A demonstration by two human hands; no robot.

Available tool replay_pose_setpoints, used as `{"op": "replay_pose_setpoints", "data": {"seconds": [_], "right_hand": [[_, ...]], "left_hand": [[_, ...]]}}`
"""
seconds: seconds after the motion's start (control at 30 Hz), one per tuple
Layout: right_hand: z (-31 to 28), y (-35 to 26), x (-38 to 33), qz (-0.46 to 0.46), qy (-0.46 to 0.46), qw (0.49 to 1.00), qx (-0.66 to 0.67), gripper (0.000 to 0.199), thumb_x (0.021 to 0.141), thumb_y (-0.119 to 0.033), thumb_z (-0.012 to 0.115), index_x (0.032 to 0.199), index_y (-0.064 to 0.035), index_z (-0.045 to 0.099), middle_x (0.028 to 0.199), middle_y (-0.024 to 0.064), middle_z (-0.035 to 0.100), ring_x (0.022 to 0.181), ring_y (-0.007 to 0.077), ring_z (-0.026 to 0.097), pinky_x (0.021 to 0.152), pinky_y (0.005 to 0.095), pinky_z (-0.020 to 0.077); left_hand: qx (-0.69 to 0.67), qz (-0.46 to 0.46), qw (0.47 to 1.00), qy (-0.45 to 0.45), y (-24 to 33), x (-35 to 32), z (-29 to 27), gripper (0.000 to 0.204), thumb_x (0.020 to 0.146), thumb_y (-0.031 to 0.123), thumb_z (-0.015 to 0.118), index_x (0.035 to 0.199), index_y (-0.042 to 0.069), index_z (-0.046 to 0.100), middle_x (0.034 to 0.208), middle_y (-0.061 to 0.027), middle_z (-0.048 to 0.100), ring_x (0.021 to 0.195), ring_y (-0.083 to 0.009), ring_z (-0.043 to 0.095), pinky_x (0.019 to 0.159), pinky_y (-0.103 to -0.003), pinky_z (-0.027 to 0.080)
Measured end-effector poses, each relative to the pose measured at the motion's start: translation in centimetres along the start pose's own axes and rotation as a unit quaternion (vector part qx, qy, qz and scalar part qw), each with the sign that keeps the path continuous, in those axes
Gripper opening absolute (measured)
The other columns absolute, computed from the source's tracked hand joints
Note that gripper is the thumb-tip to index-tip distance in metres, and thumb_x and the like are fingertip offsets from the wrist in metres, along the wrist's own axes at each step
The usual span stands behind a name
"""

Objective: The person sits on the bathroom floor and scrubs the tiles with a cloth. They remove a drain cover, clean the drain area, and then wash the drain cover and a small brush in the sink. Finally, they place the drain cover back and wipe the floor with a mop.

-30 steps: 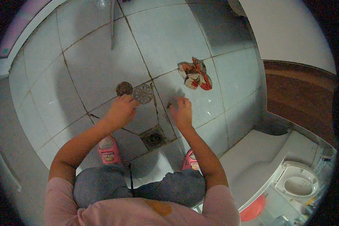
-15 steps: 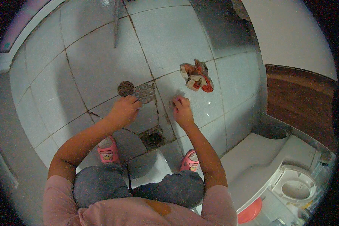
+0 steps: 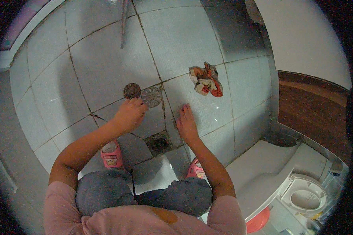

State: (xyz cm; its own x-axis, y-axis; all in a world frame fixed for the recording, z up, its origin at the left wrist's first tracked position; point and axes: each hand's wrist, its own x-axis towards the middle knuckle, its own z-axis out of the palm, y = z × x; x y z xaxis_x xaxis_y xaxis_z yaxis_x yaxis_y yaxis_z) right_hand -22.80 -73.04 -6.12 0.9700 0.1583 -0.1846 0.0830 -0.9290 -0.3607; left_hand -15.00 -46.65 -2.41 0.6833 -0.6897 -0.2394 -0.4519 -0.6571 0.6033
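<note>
Person squats, knees and pink shirt at the bottom of the frame, pink slippers just above them on the tiled floor.

Open floor drain sits low centre, between the feet, uncovered, dark hole showing.

Right hand lies just right of centre, flat on the tile, fingers spread a little and pointing up-frame, holding nothing.

Left hand is left of centre, fingers curled loosely, tips touching the lower edge of the round metal drain cover. Cannot tell if it pinches the cover or only rests against it; no firm hold visible.

The drain cover lies flat on the tile just above the left hand, centre of frame, perforated face up. It is round, so no real long axis; its flat face points up toward the camera. Just to its left, almost touching, lies a darker round strainer disc, also flat.

Risks, as a judgement: floor looks wet and shiny, so the thin cover could slip from the fingertips and slide off, or the squatting feet could skid. The drain is open near the right hand, so a small part or a finger could drop in. Cover and disc sit so close that one nudges the other.

Further up-frame right, a crumpled red and white cloth lies on the tile, well apart from both hands. A white toilet is at lower right.
</note>
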Motion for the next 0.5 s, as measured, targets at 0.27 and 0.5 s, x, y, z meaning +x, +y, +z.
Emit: {"op": "replay_pose_setpoints", "data": {"seconds": [0.27, 0.5], "right_hand": [[-0.6, -0.2, 0.8, 0.075, 0.049, 0.995, 0.044, 0.038, 0.071, -0.008, 0.063, 0.106, 0.0013, 0.051, 0.108, 0.0182, 0.047, 0.1, 0.0352, 0.046, 0.087, 0.0404, 0.0391], [0.7, -0.3, 1.9, 0.035, 0.08, 0.996, 0.036, 0.027, 0.069, -0.004, 0.062, 0.096, -0.001, 0.055, 0.094, 0.0161, 0.054, 0.088, 0.0353, 0.051, 0.078, 0.0414, 0.042]], "left_hand": [[0.027, 0.035, 0.996, 0.081, 0.0, -0.4, -0.3, 0.023, 0.068, 0.009, 0.059, 0.091, 0.008, 0.055, 0.087, -0.0097, 0.051, 0.087, -0.0272, 0.051, 0.073, -0.039, 0.042], [0.021, 0.041, 0.994, 0.098, 0.2, -0.4, -0.4, 0.022, 0.069, 0.009, 0.059, 0.09, 0.008, 0.055, 0.085, -0.0091, 0.051, 0.086, -0.0269, 0.052, 0.071, -0.039, 0.042]]}}
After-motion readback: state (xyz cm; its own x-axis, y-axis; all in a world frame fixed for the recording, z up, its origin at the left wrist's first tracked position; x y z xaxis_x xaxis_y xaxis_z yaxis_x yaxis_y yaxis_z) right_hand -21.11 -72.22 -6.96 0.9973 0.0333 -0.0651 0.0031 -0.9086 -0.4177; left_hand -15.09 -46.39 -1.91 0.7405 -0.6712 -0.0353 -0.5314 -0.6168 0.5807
